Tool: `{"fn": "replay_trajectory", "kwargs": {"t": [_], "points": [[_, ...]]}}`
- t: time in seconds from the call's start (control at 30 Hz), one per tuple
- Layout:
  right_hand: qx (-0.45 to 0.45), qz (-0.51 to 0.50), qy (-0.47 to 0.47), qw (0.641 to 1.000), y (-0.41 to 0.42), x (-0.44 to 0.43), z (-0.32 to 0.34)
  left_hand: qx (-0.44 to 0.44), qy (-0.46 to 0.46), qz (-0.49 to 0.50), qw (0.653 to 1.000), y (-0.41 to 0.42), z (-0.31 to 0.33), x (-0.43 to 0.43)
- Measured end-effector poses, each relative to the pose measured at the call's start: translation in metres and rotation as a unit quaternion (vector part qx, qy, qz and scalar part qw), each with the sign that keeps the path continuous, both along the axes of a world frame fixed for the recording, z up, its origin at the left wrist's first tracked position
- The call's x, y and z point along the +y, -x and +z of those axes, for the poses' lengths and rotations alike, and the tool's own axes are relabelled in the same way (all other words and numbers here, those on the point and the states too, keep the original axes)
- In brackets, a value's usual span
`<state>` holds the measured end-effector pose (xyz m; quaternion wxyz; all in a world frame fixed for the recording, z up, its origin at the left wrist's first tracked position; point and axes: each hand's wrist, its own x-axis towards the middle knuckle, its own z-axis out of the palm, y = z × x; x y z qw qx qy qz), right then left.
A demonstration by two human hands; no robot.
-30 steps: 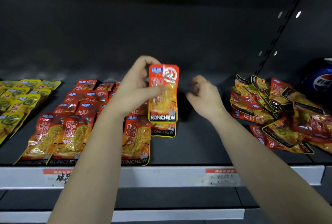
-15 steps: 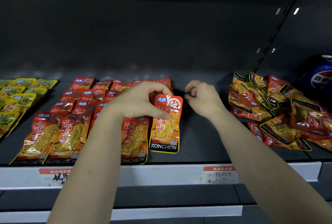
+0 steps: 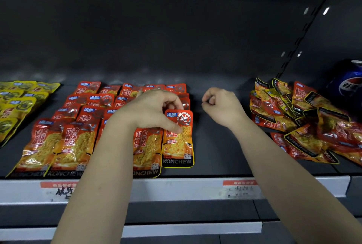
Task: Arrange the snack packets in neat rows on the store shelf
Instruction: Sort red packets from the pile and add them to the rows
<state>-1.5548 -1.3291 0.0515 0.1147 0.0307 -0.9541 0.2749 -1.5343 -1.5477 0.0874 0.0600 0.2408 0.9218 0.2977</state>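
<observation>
My left hand (image 3: 154,110) pinches one packet (image 3: 177,145), thumb on its face and fingers (image 3: 172,103) curled over its top edge. It lies flat on the shelf (image 3: 215,157), touching the front red packet on its left, I judge to start a straight column. My right hand (image 3: 221,106) hovers beside it, fingers curled, empty. I count five red columns (image 3: 78,142), one partly behind my forearm. The pile (image 3: 305,124) is too jumbled to count. One can (image 3: 350,85) stands behind it.

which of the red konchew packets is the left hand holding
The front packet of the rightmost red row, beside bare shelf: the left hand pinches its top, thumb on its face. Nothing else is held.
</observation>
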Motion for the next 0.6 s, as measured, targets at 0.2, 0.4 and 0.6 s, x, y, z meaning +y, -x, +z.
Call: {"fn": "replay_trajectory", "kwargs": {"t": [0.2,0.4,0.6], "points": [[-0.005,-0.004,-0.002,1.000,-0.0008,0.0000,0.0002,0.024,-0.001,0.006,1.000,0.0023,-0.0014,-0.0024],[-0.006,-0.005,0.004,1.000,-0.0010,0.0000,0.0009,0.049,0.012,0.017,0.999,0.0033,-0.0023,-0.0021],[-0.007,-0.002,0.005,1.000,-0.0008,0.0001,0.0007,0.051,0.006,0.011,0.999,0.0028,-0.0016,-0.0024]]}}
